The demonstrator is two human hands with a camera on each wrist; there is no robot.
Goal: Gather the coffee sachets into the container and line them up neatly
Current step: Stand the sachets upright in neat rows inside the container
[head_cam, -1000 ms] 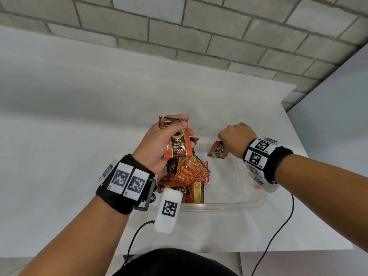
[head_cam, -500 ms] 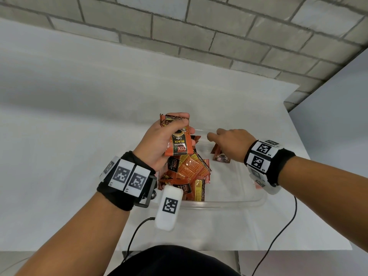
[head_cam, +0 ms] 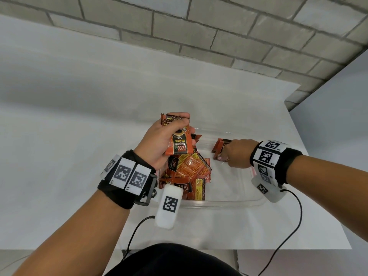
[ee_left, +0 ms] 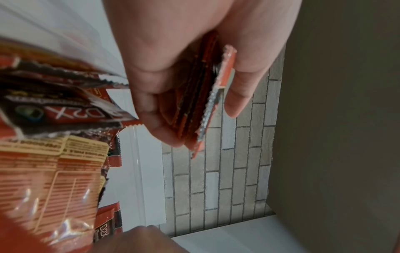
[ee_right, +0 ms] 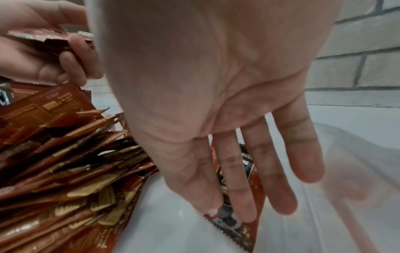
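I'm looking down at my left hand (head_cam: 161,140), which grips a small stack of coffee sachets (head_cam: 179,144) edge-on, thumb on one face and fingers curled round the other, held above the heap of sachets (head_cam: 187,172) piled against that hand's side of the clear container (head_cam: 229,203). From the left wrist I can see several packets squeezed together in that pinch, their crimped edges not quite flush. My right hand (head_cam: 238,155) reaches down into the open part of the container, fingers straight and spread, holding nothing; its fingertips (ee_right: 242,214) press on a single sachet (head_cam: 220,148) lying flat on the container floor, well apart from the heap. I judge the step in hand is starting a row: that lone packet wants squaring to the far wall beyond my right fingertips, then the stack in my left hand set in beside it. To do it well, I'd slide the flat sachet with light pressure, not lift it, because the foil looks slick and could skate away under the fingers. I'd tap the stack's lower edges level before lowering it, and keep the pinch firm near the middle so no packet fans out. The heap under my left wrist looks loose, so I'd avoid brushing it.
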